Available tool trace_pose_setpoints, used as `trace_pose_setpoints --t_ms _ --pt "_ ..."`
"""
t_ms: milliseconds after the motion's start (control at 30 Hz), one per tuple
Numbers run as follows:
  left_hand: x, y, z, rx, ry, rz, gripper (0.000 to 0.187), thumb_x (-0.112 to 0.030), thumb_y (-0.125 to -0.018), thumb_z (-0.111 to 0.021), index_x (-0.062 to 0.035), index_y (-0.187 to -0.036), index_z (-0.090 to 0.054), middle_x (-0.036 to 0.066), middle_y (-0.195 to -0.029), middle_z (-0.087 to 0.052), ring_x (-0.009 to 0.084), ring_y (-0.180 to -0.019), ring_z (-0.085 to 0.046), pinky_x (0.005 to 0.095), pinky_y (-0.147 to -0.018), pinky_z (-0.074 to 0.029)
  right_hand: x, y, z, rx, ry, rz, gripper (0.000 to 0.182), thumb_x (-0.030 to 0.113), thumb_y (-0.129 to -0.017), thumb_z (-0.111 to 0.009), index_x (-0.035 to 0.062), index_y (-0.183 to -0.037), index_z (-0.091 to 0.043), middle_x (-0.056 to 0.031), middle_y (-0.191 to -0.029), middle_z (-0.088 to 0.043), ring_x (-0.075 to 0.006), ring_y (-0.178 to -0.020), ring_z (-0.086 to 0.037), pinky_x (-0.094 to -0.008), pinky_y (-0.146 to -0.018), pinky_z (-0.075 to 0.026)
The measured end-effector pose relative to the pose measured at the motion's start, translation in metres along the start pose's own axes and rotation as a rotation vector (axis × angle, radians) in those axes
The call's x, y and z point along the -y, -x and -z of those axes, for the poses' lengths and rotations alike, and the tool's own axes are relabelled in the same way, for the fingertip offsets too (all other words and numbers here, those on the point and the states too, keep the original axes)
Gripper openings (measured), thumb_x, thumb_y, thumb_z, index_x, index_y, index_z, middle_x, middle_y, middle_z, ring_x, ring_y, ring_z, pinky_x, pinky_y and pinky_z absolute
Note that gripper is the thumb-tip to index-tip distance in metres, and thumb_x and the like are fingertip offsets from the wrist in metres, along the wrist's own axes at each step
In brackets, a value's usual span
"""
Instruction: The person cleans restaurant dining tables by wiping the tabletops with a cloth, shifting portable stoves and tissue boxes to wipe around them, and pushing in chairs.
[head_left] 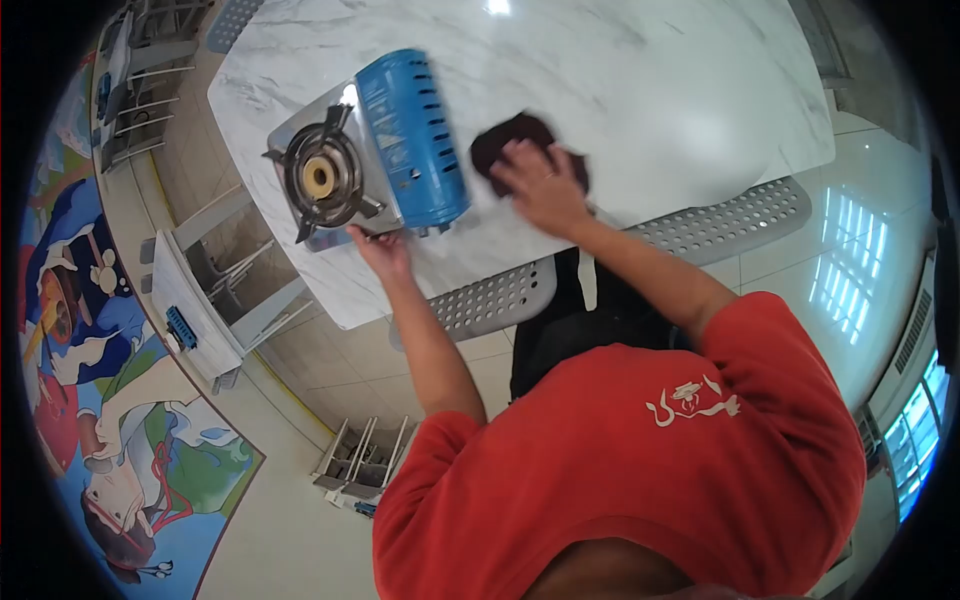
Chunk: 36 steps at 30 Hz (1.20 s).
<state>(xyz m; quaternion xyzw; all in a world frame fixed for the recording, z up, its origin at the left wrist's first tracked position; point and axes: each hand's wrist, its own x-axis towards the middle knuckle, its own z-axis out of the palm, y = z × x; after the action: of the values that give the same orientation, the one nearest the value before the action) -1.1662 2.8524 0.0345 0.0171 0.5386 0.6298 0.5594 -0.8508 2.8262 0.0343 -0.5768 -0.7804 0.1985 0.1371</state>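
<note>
On the marble-patterned table sits a portable gas stove with a blue side housing, a silver top and a dark pan support around its round burner. My left hand grips the stove's near edge, below the burner; part of its fingers is hidden there. To the right of the stove, my right hand presses down on a dark brown cloth with fingers spread over it. The hand and cloth look slightly blurred. The cloth lies on the tabletop, apart from the stove.
Grey perforated seats stand along the table's near edge. On the left, another table has a blue stove on it, beside a wall with a painted mural. A rack stands at the lower left.
</note>
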Motion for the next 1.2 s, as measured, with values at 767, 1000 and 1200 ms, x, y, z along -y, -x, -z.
trace_pose_setpoints --t_ms 767,1000,1200 --pt "-0.044 -0.067 -0.093 0.079 -0.385 0.192 0.048 -0.059 -0.083 -0.051 -0.0123 -0.097 -0.051 0.0 -0.064 -0.045 0.0097 -0.053 -0.041 0.0209 -0.045 -0.033 -0.107 0.024 0.014 -0.478 0.497 -0.649 0.043 0.03 -0.085 -0.048 0.0158 -0.125 -0.048 -0.0117 -0.128 -0.045 -0.0321 -0.123 -0.037 -0.0505 -0.096 -0.031" --pt "-0.03 -0.083 -0.134 0.1 -0.413 0.24 0.048 -0.058 -0.084 -0.049 -0.0131 -0.101 -0.051 0.001 -0.073 -0.048 0.0109 -0.056 -0.043 0.021 -0.047 -0.035 0.083 -0.025 -0.065 -0.122 -0.193 0.408 0.047 0.029 -0.075 -0.058 0.0204 -0.121 -0.052 -0.0093 -0.137 -0.04 -0.026 -0.128 -0.035 -0.0482 -0.107 -0.023" --pt "-0.022 -0.093 -0.133 0.114 -0.508 0.166 0.052 -0.064 -0.086 -0.04 -0.0147 -0.095 -0.053 -0.003 -0.064 -0.041 0.0101 -0.05 -0.035 0.0225 -0.043 -0.027 -0.026 -0.003 -0.012 -0.078 -0.22 0.376 0.051 0.028 -0.074 -0.061 0.0242 -0.124 -0.05 -0.0037 -0.143 -0.035 -0.0203 -0.132 -0.032 -0.0473 -0.11 -0.017"
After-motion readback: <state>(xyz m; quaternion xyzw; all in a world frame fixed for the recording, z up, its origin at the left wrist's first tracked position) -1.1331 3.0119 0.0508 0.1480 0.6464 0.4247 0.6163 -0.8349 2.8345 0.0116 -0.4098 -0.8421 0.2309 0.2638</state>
